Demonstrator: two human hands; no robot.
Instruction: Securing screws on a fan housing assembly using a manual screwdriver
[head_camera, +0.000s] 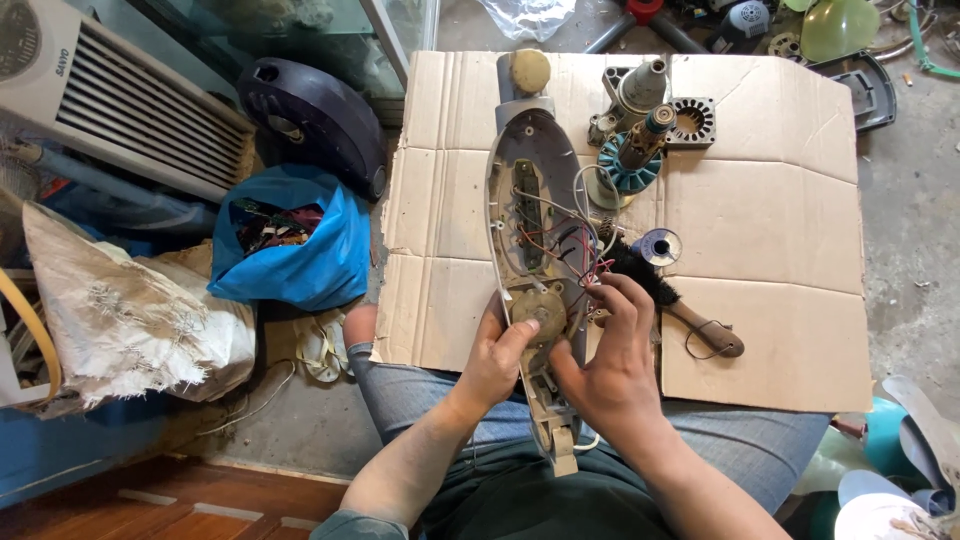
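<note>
A long grey plastic fan housing (510, 180) lies open over flattened cardboard (770, 230), its near end resting on my lap. Inside it are a green circuit strip (527, 212), thin red, white and black wires (570, 238) and a dusty round motor part (540, 308). My left hand (497, 358) grips the housing's near left edge, thumb on the round part. My right hand (612, 355) holds the right edge, fingertips pinching the wires beside that part.
On the cardboard beyond lie a motor shaft assembly (640, 100), a teal winding ring (628, 170), a square metal stator (692, 122), a solder spool (660, 246) and a wooden-handled brush (690, 315). A blue bag (300, 250), white sack (140, 310) and dark fan base (310, 115) stand left.
</note>
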